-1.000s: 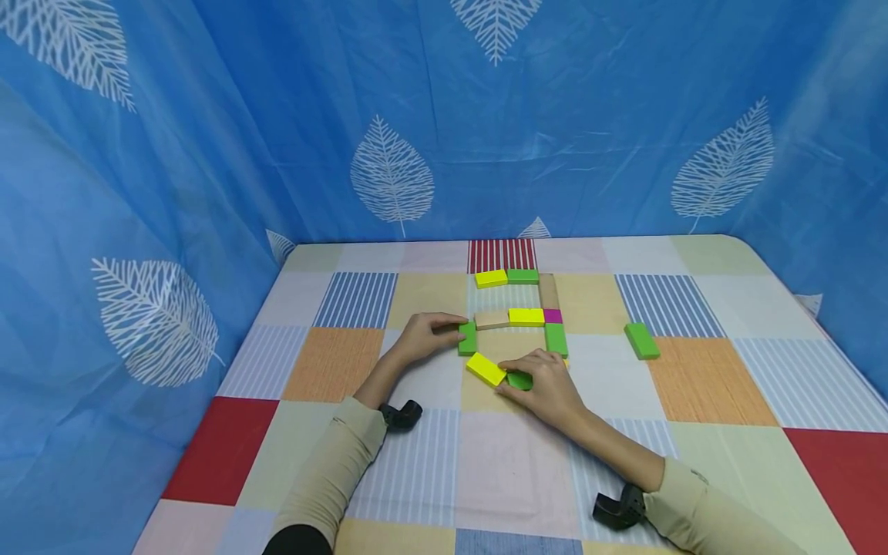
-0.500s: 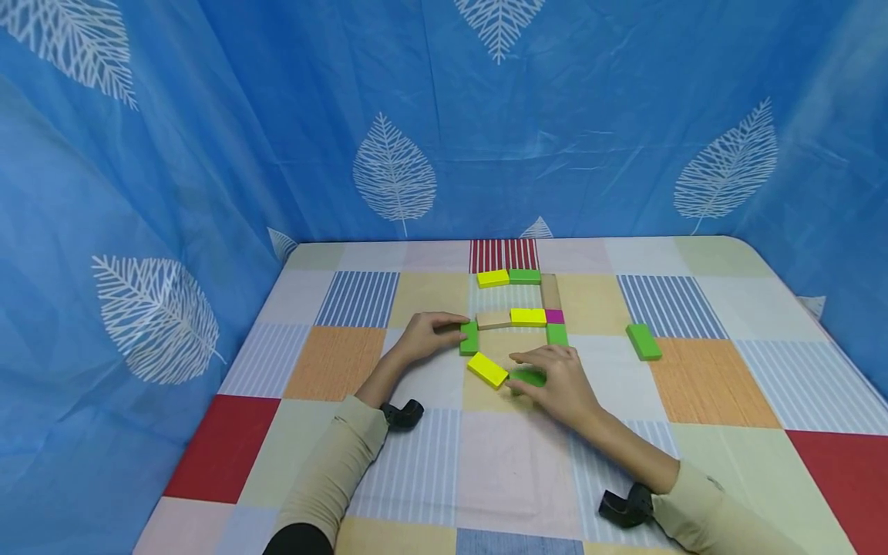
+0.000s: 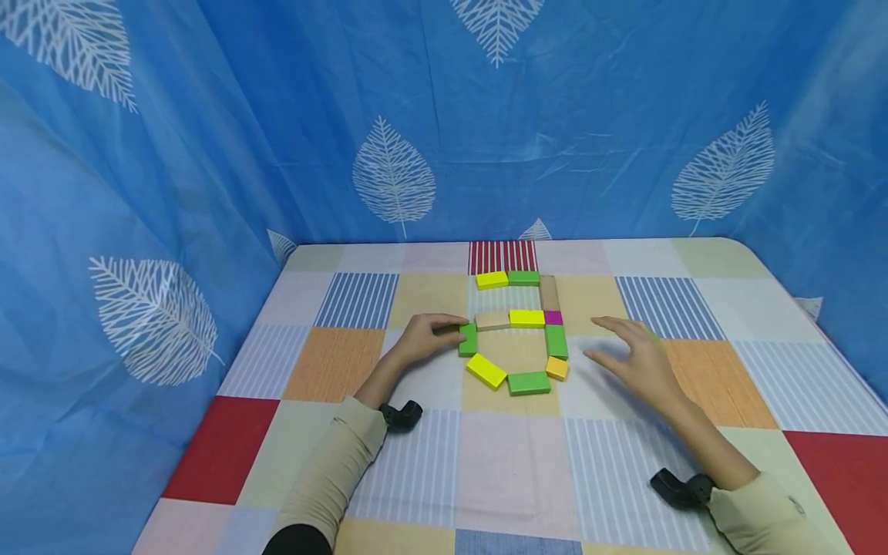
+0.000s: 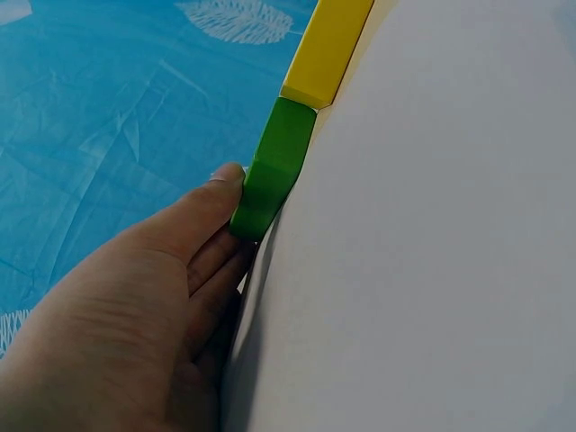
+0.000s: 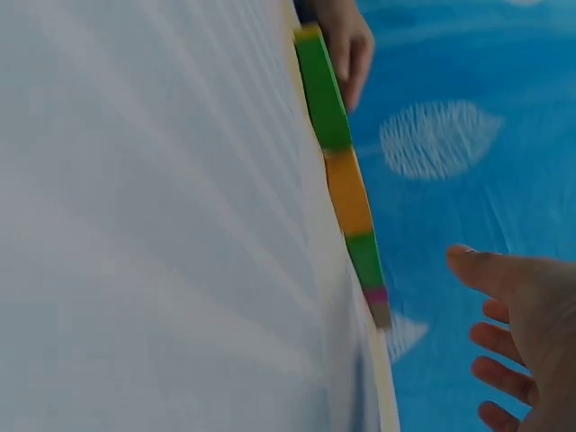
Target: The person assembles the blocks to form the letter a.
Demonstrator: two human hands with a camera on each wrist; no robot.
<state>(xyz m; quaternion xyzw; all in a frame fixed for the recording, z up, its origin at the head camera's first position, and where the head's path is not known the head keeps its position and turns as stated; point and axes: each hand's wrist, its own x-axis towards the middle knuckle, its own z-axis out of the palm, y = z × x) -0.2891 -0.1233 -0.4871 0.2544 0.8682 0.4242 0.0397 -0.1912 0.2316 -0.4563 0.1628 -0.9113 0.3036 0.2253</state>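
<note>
Wooden blocks lie on the patchwork cloth in a figure like a digit. My left hand (image 3: 423, 339) holds the green block (image 3: 468, 340) at the figure's left side between thumb and forefinger; in the left wrist view its thumb (image 4: 229, 180) meets that block's end. A yellow block (image 3: 486, 371) slants just in front, and a green block (image 3: 529, 383) lies at the figure's front edge. My right hand (image 3: 641, 362) hovers to the right of the figure, fingers spread, holding nothing. It hides nearly all of the loose green block there.
An orange block (image 3: 557, 368), a green block (image 3: 556, 341) and a magenta block (image 3: 553, 317) line the figure's right side. A plain wood block (image 3: 548, 293) stands behind them. Blue leaf-print curtain (image 3: 597, 154) hangs around the table's back and sides.
My right hand has let go of the front green block, now lying farther right, and moved right toward the loose green block. The orange block has come into full view. My left hand stays put.
</note>
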